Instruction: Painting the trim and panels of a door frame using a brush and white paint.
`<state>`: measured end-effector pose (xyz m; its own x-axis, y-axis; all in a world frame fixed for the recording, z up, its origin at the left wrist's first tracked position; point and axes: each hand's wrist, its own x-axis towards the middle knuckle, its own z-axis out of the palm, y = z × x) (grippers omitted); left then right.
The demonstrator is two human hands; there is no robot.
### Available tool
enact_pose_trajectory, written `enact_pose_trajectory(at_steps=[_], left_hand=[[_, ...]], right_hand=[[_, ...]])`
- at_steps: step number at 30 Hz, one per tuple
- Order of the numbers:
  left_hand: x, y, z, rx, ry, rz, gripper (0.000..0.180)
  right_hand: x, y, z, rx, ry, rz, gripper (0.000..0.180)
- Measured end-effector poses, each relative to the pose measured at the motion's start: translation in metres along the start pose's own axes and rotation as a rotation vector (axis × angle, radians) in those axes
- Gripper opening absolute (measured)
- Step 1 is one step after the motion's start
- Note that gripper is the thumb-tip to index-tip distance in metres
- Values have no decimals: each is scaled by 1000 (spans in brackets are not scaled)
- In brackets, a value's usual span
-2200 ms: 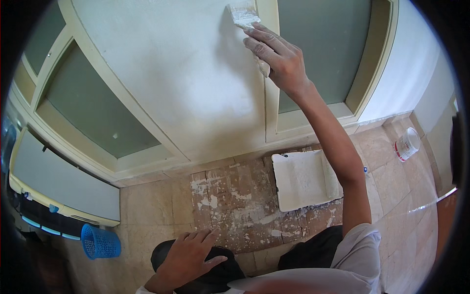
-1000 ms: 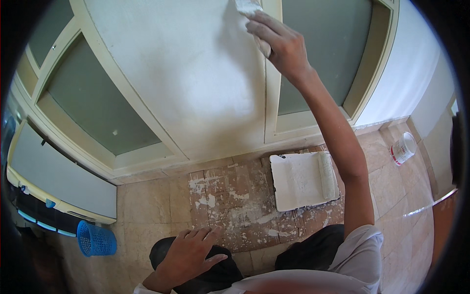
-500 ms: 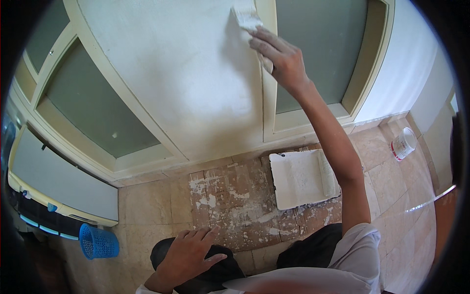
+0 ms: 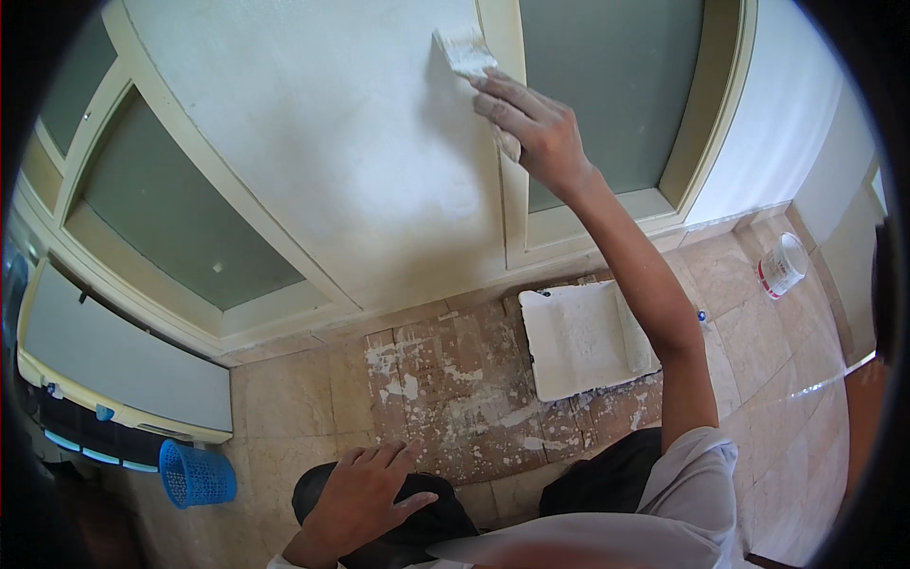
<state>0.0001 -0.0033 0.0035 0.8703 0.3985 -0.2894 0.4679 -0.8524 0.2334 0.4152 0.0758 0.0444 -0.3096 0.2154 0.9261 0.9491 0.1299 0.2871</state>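
Observation:
My right hand (image 4: 540,133) is closed round the handle of a paintbrush (image 4: 464,51), raised high with the arm stretched out. White paint coats the bristles, which lie at the wall panel (image 4: 313,123) close to the cream window frame on its right. Grey-white smears cover my fingers. My left hand (image 4: 365,498) rests on my left knee, fingers stretched out and holding nothing. On the floor in front of me sits a white paint tray (image 4: 573,346). A paint roller (image 4: 637,332) lies along its right side, partly hidden by my right forearm.
Paint-spattered cardboard (image 4: 455,398) lies under the tray. A white bucket (image 4: 782,266) stands at the right by the wall. At the left are a blue perforated basket (image 4: 197,474) and a grey-sided cabinet (image 4: 123,341). Grey panes (image 4: 185,204) flank the wall panel.
The paintbrush and my right hand have shifted slightly left and down along the wall panel. My left hand has stayed on my knee.

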Motion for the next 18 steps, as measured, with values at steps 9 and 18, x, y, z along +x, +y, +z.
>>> enact_pose_trajectory(at_steps=[9,18], left_hand=[[5,4,-1,-6,-15,-5,67],[6,3,0,1,-46,-33,68]], right_hand=[[17,4,-3,-26,62,-28,30],[-29,-19,-5,15,-64,-12,24]])
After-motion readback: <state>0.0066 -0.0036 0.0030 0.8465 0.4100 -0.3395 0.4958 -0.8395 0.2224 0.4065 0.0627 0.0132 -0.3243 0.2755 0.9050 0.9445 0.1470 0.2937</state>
